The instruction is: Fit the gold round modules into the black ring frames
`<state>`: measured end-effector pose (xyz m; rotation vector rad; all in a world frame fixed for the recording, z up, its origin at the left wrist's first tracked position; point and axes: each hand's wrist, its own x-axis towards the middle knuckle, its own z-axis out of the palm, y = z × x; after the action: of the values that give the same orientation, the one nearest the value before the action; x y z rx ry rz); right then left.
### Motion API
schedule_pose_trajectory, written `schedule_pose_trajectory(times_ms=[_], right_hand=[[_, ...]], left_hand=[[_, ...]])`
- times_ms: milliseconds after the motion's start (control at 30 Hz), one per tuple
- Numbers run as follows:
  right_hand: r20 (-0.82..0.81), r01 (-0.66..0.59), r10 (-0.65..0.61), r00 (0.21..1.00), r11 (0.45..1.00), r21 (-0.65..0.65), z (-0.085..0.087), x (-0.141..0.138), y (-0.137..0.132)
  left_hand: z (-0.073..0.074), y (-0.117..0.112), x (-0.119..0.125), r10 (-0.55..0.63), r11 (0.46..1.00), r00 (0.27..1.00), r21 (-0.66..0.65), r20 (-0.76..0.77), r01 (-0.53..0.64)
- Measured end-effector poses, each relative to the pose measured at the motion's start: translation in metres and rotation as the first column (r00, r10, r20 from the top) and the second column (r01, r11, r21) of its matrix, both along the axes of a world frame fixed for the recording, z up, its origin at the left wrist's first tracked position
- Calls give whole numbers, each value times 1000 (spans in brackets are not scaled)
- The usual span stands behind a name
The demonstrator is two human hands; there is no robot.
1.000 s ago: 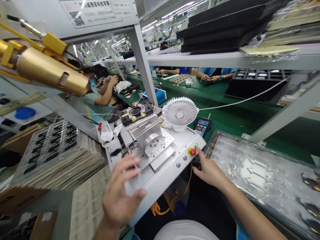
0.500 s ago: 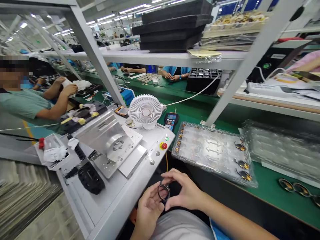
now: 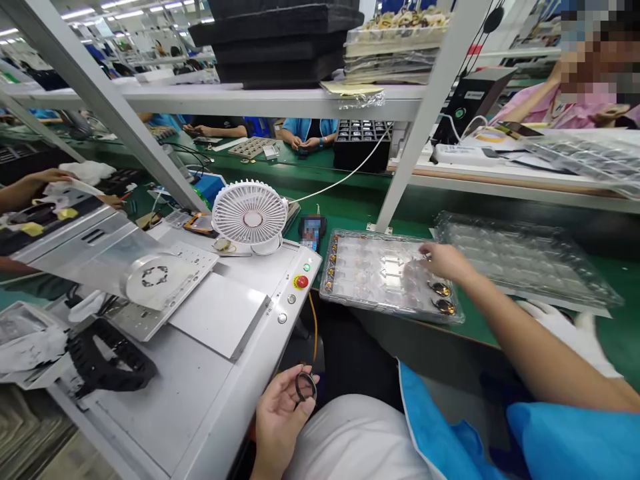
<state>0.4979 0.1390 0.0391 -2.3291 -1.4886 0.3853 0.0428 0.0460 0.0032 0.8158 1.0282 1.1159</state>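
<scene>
My left hand [image 3: 283,410] is closed around a thin black ring [image 3: 305,386], held in front of my lap at the edge of the machine. My right hand [image 3: 445,261] stretches over the clear plastic tray [image 3: 370,305], its fingers closed on a small dark part at the right side. It sits in line with two round black-and-gold parts [image 3: 441,289] in that column; my fingers partly hide it. More small gold parts [image 3: 332,267] line the tray's left side.
A metal machine bed [image 3: 200,393] with a red stop button [image 3: 301,281] stands left. Behind it are a white fan [image 3: 251,217] and a handheld keypad device [image 3: 311,232]. Another person's white-gloved hand [image 3: 567,333] is below my right forearm, near stacked clear trays [image 3: 520,263].
My right hand has left the ring and moved forward and right to the tray. My left hand keeps the ring. The view has turned right, and a white-gloved hand has appeared.
</scene>
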Motion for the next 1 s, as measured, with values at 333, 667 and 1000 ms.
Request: schedule_pose_trajectory(times_ms=[333,667,1000], right_hand=[[-36,-23,21,999,999,-48,-2,58,7],[-292,-602,870,397,487,632,10,-181,-17],[-673,-538,735,90,604,588,2,-273,-12]], left_hand=[[-5,-5,-5,-42,999,999,5,-15,42],[24,14,-3,-355,920,897,-69,264,385],[27,0,-38,-166,986,959,13,228,168]])
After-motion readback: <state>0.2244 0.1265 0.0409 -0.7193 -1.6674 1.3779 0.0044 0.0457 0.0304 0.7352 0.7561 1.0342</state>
